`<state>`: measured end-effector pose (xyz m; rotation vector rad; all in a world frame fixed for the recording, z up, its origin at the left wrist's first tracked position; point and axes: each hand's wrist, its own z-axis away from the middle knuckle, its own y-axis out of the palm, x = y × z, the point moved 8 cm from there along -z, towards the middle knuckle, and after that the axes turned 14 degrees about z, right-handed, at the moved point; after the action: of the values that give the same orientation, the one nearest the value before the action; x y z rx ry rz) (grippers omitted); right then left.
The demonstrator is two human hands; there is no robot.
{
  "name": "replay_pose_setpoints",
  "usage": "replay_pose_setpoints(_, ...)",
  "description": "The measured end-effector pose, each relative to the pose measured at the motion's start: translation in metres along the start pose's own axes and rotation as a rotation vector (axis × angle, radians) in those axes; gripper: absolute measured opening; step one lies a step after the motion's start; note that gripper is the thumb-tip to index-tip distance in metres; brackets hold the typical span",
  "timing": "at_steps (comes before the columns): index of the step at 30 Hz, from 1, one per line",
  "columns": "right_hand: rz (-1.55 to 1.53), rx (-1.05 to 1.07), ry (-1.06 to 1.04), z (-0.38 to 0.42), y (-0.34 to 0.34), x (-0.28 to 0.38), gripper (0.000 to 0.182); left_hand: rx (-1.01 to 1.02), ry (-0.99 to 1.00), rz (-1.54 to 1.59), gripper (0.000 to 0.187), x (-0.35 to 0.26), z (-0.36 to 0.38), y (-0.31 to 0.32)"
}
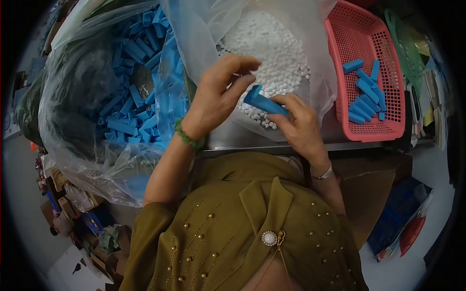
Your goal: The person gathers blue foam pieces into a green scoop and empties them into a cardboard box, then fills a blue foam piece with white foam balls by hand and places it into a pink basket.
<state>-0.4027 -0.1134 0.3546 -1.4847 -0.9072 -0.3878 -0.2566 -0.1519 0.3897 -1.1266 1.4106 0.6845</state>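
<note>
Fingers and thumb of my right hand (298, 121) are wrapped round the lower end of a blue tube-like piece (266, 104); its open upper end points up and left. My left hand (222, 87), with a green bead bracelet at the wrist, is just left of that end, thumb and fingers apart, nothing visible between them. Beneath both hands lie many small white balls (276, 48) on clear plastic sheeting. To the left, a large clear plastic bag (63, 97) holds many similar blue pieces (121, 127).
At the right, a pink basket (376, 137) holds several blue pieces (367, 90). The table's metal edge (233, 147) runs in front of my body. Below right are a cardboard box (364, 194) and a dark blue bag (395, 208). Stacked papers (434, 97) stand beyond the basket.
</note>
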Motion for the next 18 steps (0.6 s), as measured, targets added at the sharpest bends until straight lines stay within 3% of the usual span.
replay_pose_setpoints(2, -0.026, 0.001, 0.116, 0.004, 0.003, -0.015, 0.032, -0.286, -0.007, -0.243, 0.035, 0.042, -0.011, -0.002)
replay_pose_setpoints(3, -0.049, 0.005, 0.23, 0.007, 0.004, -0.025, 0.029, -0.278, -0.006, -0.245, 0.035, 0.063, -0.016, 0.007)
replay_pose_setpoints(5, -0.088, -0.002, 0.304, 0.01, 0.001, -0.03, 0.028, -0.497, -0.066, -0.787, 0.051, 0.092, -0.015, 0.006)
replay_pose_setpoints(7, -0.126, -0.01, 0.385, 0.014, 0.001, -0.041, 0.027, -0.48, -0.059, -0.764, 0.058, 0.107, -0.014, 0.003)
replay_pose_setpoints(18, -0.221, -0.177, 0.308, 0.012, -0.002, -0.056, 0.03, -0.352, -0.025, -0.9, 0.034, 0.103, -0.01, 0.023)
